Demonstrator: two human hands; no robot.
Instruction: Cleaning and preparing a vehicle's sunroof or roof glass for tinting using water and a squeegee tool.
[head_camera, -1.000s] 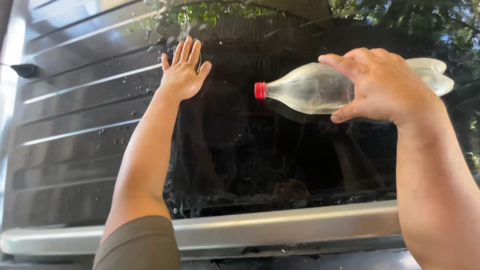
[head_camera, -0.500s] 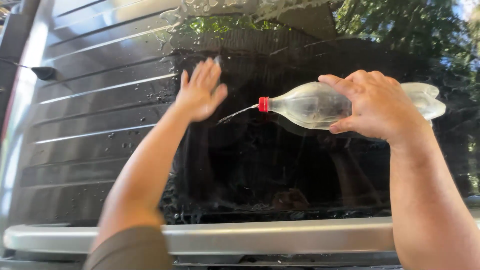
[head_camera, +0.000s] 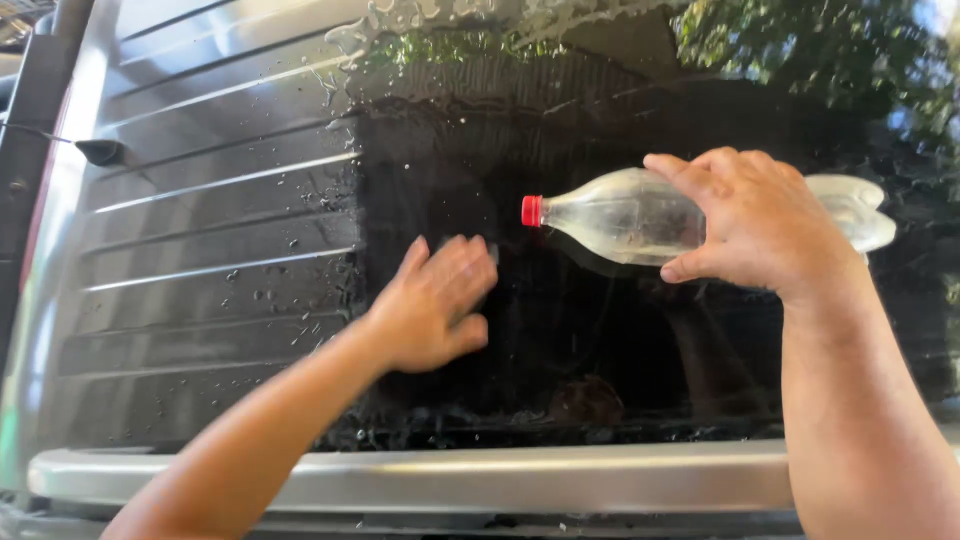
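Note:
My right hand grips a clear plastic bottle with a red cap, held on its side with the cap pointing left. The bottle hangs just in front of a dark, wet window. My left hand lies flat on the glass below and left of the cap, fingers spread and empty. Water drops and streaks cover the glass around both hands.
Grey ribbed bodywork with horizontal ridges runs left of the window, beaded with water. A silvery ledge spans the bottom below the glass. Tree reflections show at the upper right. A small dark fitting juts out at far left.
My left hand has slid down and right across the glass, from up near the top to below the bottle's cap. The bottle squirted a thin stream half a second ago; none shows now.

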